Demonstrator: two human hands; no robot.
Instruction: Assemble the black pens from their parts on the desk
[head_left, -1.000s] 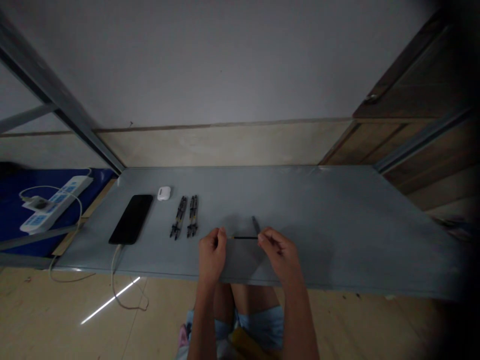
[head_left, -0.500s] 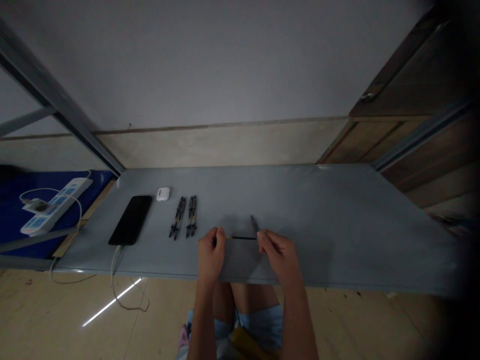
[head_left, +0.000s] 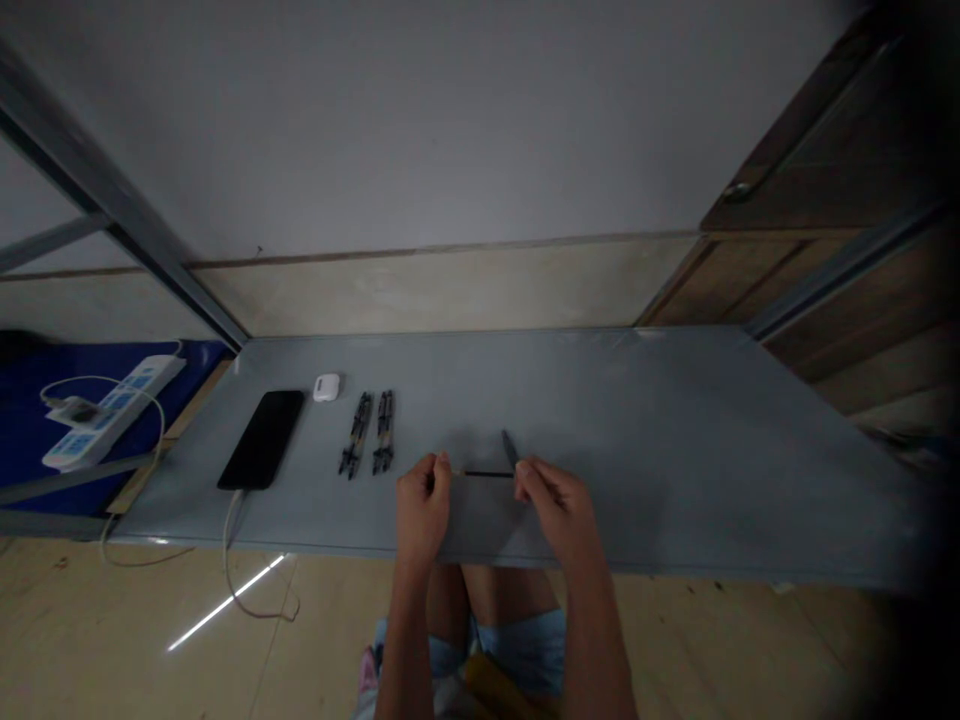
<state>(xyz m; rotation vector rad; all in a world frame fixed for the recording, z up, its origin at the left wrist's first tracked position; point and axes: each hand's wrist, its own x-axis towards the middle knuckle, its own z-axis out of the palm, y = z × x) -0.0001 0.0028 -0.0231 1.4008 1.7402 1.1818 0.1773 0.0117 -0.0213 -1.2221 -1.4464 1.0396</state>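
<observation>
Thin black rod (head_left: 489,475), one, pale at its left end — held crosswise over the table (head_left: 645,430), near the middle of its near edge. Left hand (head_left: 424,505): thumb and forefinger pinched together on the pale end. Right hand (head_left: 556,500): fingertips closed on the other end; a dark slim piece (head_left: 509,447) slants from them toward the far edge — gripped or lying, I cannot tell. Left cluster (head_left: 355,435) and right cluster (head_left: 383,432) of dark slim parts, side by side, left of centre. White case (head_left: 326,387), toward the far left corner. Black phone (head_left: 262,440), beside the left edge.
</observation>
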